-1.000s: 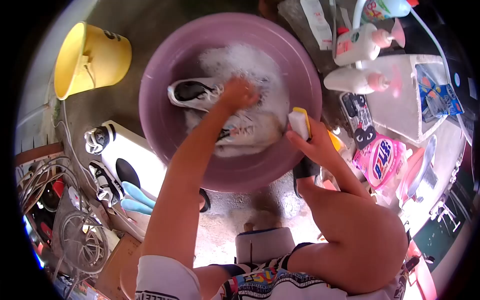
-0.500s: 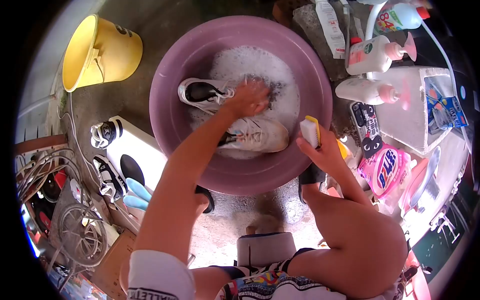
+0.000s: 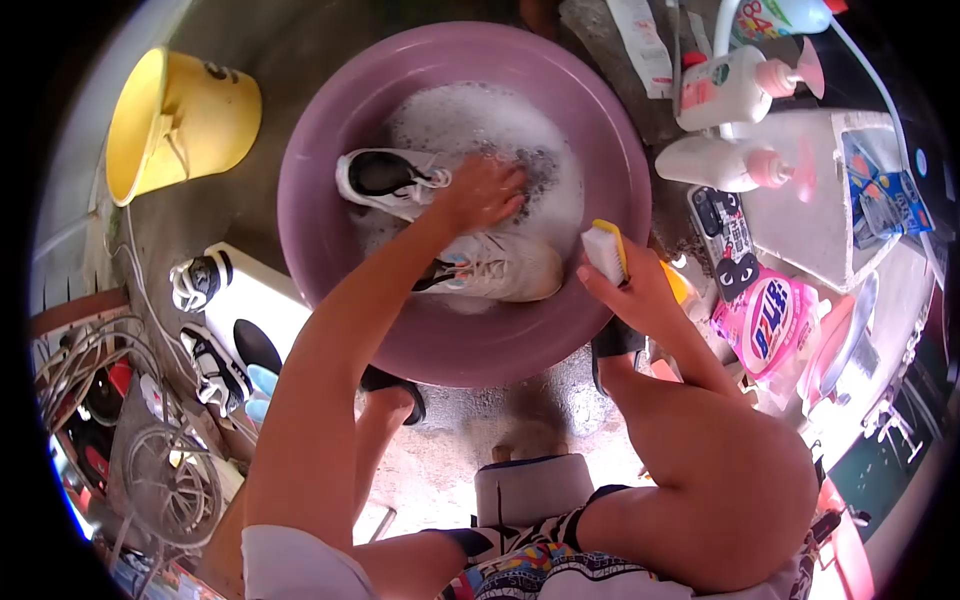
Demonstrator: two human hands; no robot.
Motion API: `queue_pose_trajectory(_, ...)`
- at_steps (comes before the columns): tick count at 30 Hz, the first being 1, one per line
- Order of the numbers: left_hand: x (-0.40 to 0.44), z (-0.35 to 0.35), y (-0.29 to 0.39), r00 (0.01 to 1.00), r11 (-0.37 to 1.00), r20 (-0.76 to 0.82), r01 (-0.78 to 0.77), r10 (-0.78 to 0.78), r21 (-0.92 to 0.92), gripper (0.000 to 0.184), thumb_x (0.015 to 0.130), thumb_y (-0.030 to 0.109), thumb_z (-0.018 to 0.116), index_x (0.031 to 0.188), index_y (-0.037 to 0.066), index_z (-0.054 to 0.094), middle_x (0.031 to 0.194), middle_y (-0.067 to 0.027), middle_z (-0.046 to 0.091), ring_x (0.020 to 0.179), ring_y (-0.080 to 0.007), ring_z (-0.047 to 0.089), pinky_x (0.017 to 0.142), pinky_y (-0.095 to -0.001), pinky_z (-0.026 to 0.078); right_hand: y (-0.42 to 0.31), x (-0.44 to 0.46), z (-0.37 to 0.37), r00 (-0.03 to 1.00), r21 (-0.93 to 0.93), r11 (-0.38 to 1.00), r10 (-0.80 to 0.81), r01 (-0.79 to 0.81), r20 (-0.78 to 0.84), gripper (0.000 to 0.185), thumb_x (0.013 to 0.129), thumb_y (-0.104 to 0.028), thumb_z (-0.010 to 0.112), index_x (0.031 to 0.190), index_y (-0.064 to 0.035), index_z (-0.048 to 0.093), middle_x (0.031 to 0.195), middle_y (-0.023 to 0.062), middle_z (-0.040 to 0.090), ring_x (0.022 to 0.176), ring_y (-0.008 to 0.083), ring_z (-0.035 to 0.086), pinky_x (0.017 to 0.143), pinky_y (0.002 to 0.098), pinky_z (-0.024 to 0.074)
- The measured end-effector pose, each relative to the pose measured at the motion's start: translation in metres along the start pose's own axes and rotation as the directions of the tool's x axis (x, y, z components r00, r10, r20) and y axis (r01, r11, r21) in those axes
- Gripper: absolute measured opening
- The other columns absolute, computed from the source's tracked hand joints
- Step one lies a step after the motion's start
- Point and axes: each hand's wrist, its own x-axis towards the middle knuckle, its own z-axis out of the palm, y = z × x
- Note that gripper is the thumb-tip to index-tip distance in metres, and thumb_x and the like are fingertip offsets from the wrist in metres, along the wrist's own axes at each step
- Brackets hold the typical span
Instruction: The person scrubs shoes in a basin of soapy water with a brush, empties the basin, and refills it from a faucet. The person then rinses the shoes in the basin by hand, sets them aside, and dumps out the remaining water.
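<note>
Suds cover less of the nearer shoe than a second ago. I count two laced shoes in one smooth, round purple basin; my left hand, fingers slightly apart, meets froth beside the farther shoe; my right hand clamps one white-bristled brush near the right edge.

Wall: pale and smooth, along the left edge of the view
Floor: bare grey concrete, darker at the top, wet and shiny around the middle
Furniture: a low pale seat at bottom center; a pale box-shaped trough at right
Light: strong white glare on the lower floor
Far right: a dark green surface, possibly more flooring
</note>
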Motion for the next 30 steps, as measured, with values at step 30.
queue_pose_trajectory(30, -0.026, -0.035, -0.009, 0.881, 0.85, 0.118, 0.396, -0.458, 0.347, 0.051, 0.087, 0.037, 0.054, 0.127, 0.006, 0.053, 0.123, -0.0162, 0.054, 0.118, -0.0298, 0.048, 0.106, -0.0495, 0.03, 0.004, 0.002, -0.008, 0.999, 0.017, 1.0, 0.007, -0.008, 0.053, 0.054, 0.087, -0.034, 0.068, 0.126, -0.0005, 0.055, 0.085, 0.0186, 0.065, 0.072, 0.0325, 0.062, 0.068, 0.0382, 0.0497)
